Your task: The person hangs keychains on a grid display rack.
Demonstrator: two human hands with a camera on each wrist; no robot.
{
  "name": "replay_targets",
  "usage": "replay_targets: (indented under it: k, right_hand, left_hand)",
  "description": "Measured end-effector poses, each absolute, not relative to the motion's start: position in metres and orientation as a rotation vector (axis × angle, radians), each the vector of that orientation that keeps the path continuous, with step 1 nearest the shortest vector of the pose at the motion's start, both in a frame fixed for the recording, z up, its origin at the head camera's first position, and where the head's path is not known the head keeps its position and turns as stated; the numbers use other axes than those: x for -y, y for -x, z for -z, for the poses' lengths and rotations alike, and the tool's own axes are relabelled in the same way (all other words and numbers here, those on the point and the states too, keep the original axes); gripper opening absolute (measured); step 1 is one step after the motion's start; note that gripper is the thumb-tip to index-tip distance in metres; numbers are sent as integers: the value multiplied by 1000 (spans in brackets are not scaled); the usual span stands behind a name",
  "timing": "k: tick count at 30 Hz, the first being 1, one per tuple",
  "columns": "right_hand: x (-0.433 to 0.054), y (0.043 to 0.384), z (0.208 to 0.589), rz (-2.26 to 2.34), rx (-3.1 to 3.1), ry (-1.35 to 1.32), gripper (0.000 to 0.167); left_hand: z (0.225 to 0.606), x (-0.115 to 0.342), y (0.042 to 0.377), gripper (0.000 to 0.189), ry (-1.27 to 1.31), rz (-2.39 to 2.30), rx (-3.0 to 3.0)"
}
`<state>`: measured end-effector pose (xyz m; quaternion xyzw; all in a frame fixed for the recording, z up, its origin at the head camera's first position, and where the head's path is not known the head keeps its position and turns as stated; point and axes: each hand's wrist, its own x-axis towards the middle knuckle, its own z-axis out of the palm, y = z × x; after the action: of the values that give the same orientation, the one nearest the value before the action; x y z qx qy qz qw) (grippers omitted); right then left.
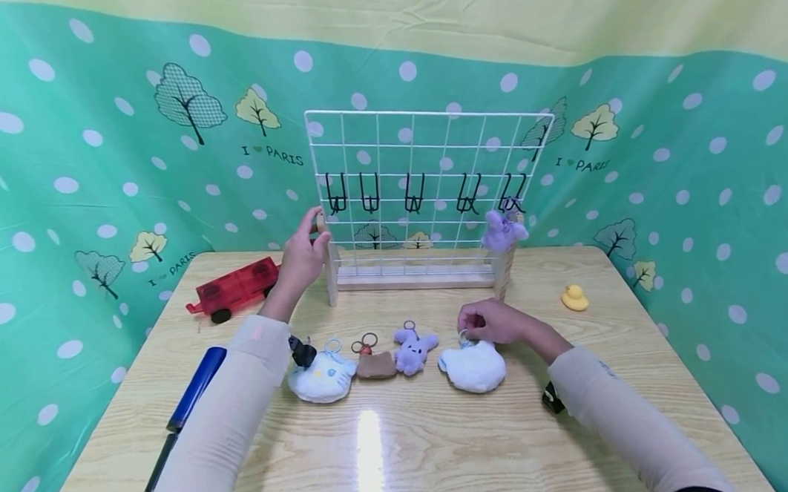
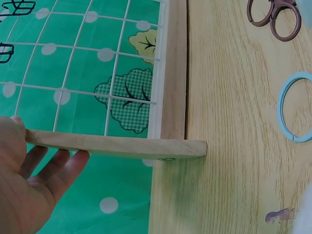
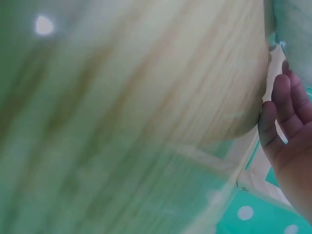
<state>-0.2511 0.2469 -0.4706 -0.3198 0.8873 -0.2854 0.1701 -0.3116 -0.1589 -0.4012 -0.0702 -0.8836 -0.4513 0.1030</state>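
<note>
My left hand [image 1: 303, 258] grips the upper end of the wooden side post [image 2: 122, 145] of a white wire-grid rack, its fingers under the wood in the left wrist view. At the table, my right hand [image 1: 494, 321] pinches the ring at the top of a white plush keychain [image 1: 474, 368], which lies face down. To its left lie a purple plush keychain [image 1: 411, 353], a brown one [image 1: 376, 366] and a white cat-face plush keychain [image 1: 322, 377]. Another purple plush keychain [image 1: 503, 231] hangs at the rack's rightmost black hook [image 1: 513, 195].
Several black hooks line the grid above the rack's wooden base [image 1: 416, 278]. A red toy trailer [image 1: 236, 288] stands at the back left, a yellow toy duck [image 1: 574, 297] at the right. Beside my left forearm lies a blue-and-black rod [image 1: 197, 386]. A green polka-dot cloth hangs behind the table.
</note>
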Motion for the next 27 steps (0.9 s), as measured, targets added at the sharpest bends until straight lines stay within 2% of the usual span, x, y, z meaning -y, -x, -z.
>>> replay_targets:
  k: [8,27]
  right_hand:
    - [-253,250,467,908,-2509,879,15]
    - [-255,247,450,959,-2572,851,15]
  left_hand:
    - [402,159,313,56,214,1310,2617]
    - [404,159,314,55,211,1317,2603]
